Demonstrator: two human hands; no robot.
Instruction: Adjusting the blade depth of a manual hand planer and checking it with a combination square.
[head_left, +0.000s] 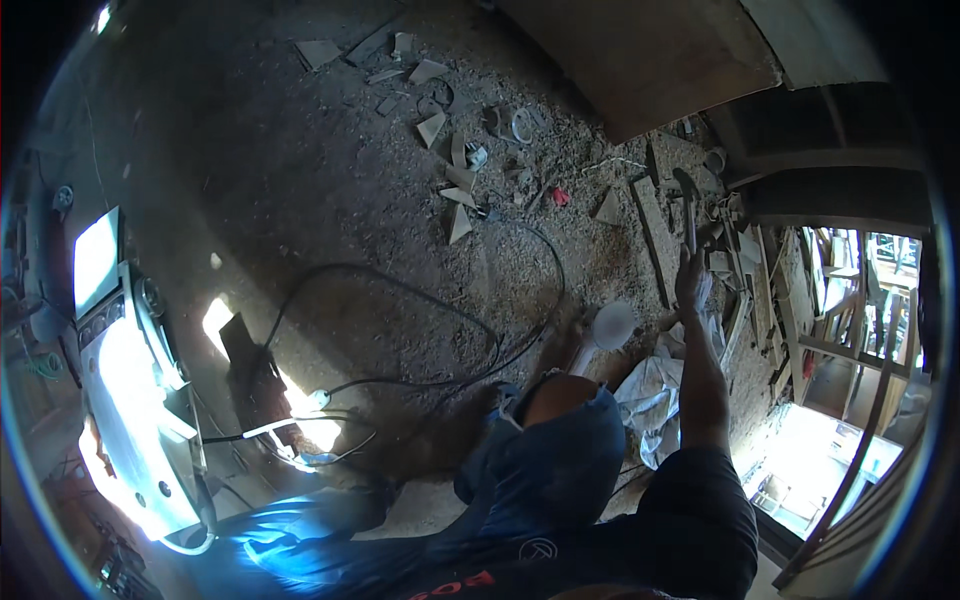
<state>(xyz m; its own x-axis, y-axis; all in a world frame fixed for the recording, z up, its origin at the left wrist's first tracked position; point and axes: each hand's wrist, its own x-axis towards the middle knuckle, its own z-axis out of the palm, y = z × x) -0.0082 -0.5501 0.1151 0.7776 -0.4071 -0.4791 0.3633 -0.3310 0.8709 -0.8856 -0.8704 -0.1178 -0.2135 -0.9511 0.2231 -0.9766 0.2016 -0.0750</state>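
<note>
My right arm stretches forward on the right side. At its end my right hand (692, 280) is closed round the handle of a hammer (689, 205), whose dark head points away from me. The hammer is over scrap wood and debris, and I cannot tell whether it touches anything. Below the hand lies a crumpled whitish sack (650, 390), close to my forearm. Beside my bare knee is a round, pale, smeared shape (612, 325) that I cannot make out. My left hand does not show.
Wood offcuts (460, 200) and chips litter the dirt floor ahead. A black cable (400, 275) loops across it. On the left stands a brightly lit metal-topped machine (130, 420). A large brown panel (660, 60) juts in at the upper right, with loose boards (655, 240) below.
</note>
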